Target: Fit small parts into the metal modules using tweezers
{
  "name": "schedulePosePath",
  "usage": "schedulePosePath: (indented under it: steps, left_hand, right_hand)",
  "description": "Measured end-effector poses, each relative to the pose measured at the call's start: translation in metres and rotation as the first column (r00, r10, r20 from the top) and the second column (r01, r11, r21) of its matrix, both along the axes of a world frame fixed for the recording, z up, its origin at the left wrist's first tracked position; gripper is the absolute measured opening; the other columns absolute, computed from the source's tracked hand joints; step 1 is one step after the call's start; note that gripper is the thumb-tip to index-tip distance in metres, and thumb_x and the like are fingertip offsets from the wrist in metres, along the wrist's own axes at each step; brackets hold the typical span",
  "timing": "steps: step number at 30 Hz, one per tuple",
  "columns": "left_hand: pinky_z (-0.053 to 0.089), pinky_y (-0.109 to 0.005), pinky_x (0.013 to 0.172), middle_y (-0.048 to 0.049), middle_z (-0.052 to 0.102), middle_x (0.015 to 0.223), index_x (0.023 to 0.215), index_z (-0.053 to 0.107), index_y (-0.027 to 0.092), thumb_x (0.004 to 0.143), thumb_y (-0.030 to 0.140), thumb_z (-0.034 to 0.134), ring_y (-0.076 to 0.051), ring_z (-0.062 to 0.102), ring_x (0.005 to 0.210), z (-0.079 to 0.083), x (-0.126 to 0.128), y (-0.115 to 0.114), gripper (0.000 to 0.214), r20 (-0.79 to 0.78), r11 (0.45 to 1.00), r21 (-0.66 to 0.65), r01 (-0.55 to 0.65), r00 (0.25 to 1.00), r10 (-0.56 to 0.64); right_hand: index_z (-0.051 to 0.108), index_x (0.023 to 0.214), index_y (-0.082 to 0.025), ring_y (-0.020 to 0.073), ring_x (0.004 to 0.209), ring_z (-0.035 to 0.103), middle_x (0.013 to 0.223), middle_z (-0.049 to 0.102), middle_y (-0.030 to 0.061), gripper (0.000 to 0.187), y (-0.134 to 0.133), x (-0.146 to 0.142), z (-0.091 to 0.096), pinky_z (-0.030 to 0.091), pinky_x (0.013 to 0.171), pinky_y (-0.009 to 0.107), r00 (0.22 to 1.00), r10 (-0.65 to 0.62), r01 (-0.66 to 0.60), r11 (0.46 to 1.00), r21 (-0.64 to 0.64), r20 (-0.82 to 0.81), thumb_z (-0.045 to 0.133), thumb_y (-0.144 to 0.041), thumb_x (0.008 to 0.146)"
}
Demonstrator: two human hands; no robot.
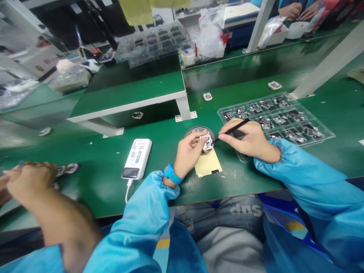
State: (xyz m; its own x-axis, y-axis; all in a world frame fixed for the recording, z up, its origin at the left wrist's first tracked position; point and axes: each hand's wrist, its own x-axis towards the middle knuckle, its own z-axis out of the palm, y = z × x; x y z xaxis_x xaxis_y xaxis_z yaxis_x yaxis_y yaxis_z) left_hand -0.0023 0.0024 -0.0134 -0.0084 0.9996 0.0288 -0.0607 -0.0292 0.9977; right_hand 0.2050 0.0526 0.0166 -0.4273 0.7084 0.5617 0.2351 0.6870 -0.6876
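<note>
Between its thumb and fingers my left hand [188,151] grips a small white square electronic part [207,142]. My right hand [250,138] is closed round black tweezers [234,127], whose tip points down to the right edge of that part; whether it touches, I cannot tell. Under the part lies a round dark dish [196,130] with small pieces around its rim, mostly covered by my left hand. A yellow paper note [209,165] sticks out in front of the dish.
Right of the dish lies a clear tray [327,133] of several similar parts. A white power bank [138,158] with a cable is on the left. A green raised shelf [136,85] stands behind. A co-worker's hands [31,176] work at far left. Single parts [207,96] lie around.
</note>
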Motion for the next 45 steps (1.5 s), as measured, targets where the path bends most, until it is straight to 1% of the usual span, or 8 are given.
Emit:
schedulePosePath:
  steps: [9, 12, 15, 20, 25, 29, 35, 45]
  left_hand:
    - [0.054, -0.023, 0.053, -0.0097, 0.077, 0.096, 0.107, 0.075, 0.014, 0.084, 0.037, 0.075, -0.015, 0.070, 0.066, 0.012, -0.008, 0.004, 0.033, -0.022, 0.999, -0.020, -0.034, 0.999, 0.034]
    - [0.051, -0.022, 0.048, -0.0077, 0.076, 0.090, 0.109, 0.072, 0.014, 0.083, 0.031, 0.074, -0.014, 0.069, 0.061, 0.012, -0.008, 0.005, 0.031, -0.021, 0.999, -0.039, -0.038, 0.999, 0.037]
    - [0.056, -0.023, 0.055, -0.0061, 0.073, 0.094, 0.109, 0.062, 0.016, 0.077, 0.022, 0.075, -0.017, 0.073, 0.070, 0.010, -0.008, 0.005, 0.035, 0.037, 0.999, -0.052, 0.000, 0.999, 0.002]
    - [0.063, -0.029, 0.068, -0.0065, 0.071, 0.101, 0.108, 0.057, 0.017, 0.073, 0.025, 0.081, -0.018, 0.075, 0.076, 0.008, -0.006, 0.005, 0.044, 0.064, 0.998, -0.055, -0.004, 0.998, 0.008]
    - [0.056, -0.022, 0.051, -0.0057, 0.072, 0.080, 0.099, 0.065, 0.013, 0.076, 0.037, 0.082, -0.017, 0.072, 0.062, 0.012, -0.004, 0.005, 0.038, -0.030, 0.995, -0.095, -0.012, 1.000, 0.010]
    - [0.042, -0.016, 0.039, -0.0057, 0.072, 0.078, 0.094, 0.064, 0.013, 0.076, 0.042, 0.082, -0.015, 0.071, 0.057, 0.016, -0.003, 0.004, 0.038, -0.020, 0.993, -0.117, -0.010, 1.000, 0.008]
    - [0.043, -0.018, 0.042, -0.0092, 0.074, 0.076, 0.097, 0.070, 0.012, 0.087, 0.050, 0.068, -0.019, 0.073, 0.062, 0.020, -0.004, 0.001, 0.039, 0.086, 0.982, -0.157, 0.103, 0.992, -0.090]
    - [0.059, -0.028, 0.070, -0.0112, 0.074, 0.110, 0.118, 0.068, 0.014, 0.075, 0.021, 0.072, -0.020, 0.073, 0.085, 0.017, -0.002, -0.002, 0.044, 0.139, 0.990, -0.065, 0.129, 0.983, -0.119]
  right_hand:
    - [0.069, 0.088, -0.019, 0.0210, 0.093, 0.069, 0.095, 0.074, 0.0072, 0.018, 0.021, 0.021, 0.017, 0.054, 0.086, 0.036, 0.937, 0.315, -0.350, 0.846, -0.402, -0.154, 0.073, -0.037, 0.087]
    - [0.066, 0.090, -0.019, 0.0196, 0.083, 0.068, 0.087, 0.073, 0.0062, 0.022, 0.029, 0.036, 0.029, 0.052, 0.077, 0.034, 0.958, 0.240, -0.286, 0.848, -0.445, -0.159, 0.062, -0.040, 0.094]
    - [0.070, 0.094, -0.019, 0.0150, 0.065, 0.060, 0.077, 0.069, 0.0023, 0.022, 0.037, 0.055, 0.035, 0.044, 0.064, 0.029, 0.964, 0.176, -0.067, 0.887, -0.457, 0.200, 0.058, -0.038, 0.093]
    - [0.075, 0.090, -0.022, 0.0140, 0.054, 0.053, 0.065, 0.065, -0.0013, 0.029, 0.039, 0.074, 0.029, 0.033, 0.054, 0.027, 0.548, 0.327, 0.129, 0.876, -0.464, 0.770, 0.073, -0.048, 0.077]
    - [0.071, 0.084, -0.024, 0.0181, 0.061, 0.060, 0.069, 0.068, 0.0002, 0.036, 0.029, 0.069, 0.023, 0.031, 0.055, 0.028, 0.418, 0.188, 0.215, 0.930, -0.297, 0.889, 0.079, -0.053, 0.066]
    - [0.066, 0.076, -0.022, 0.0162, 0.061, 0.058, 0.070, 0.068, 0.0001, 0.030, 0.027, 0.068, 0.036, 0.034, 0.057, 0.028, 0.505, 0.263, 0.116, 0.923, -0.367, 0.822, 0.076, -0.050, 0.071]
    - [0.059, 0.086, -0.021, 0.0174, 0.075, 0.065, 0.086, 0.073, 0.0025, 0.028, 0.019, 0.049, 0.038, 0.046, 0.066, 0.028, 0.912, 0.272, -0.061, 0.830, -0.554, 0.307, 0.072, -0.045, 0.078]
    - [0.075, 0.082, -0.017, 0.0143, 0.064, 0.059, 0.073, 0.071, 0.0024, 0.034, -0.003, 0.004, 0.008, 0.043, 0.062, 0.028, 0.983, 0.176, -0.119, 0.802, -0.585, 0.042, 0.078, -0.050, 0.076]
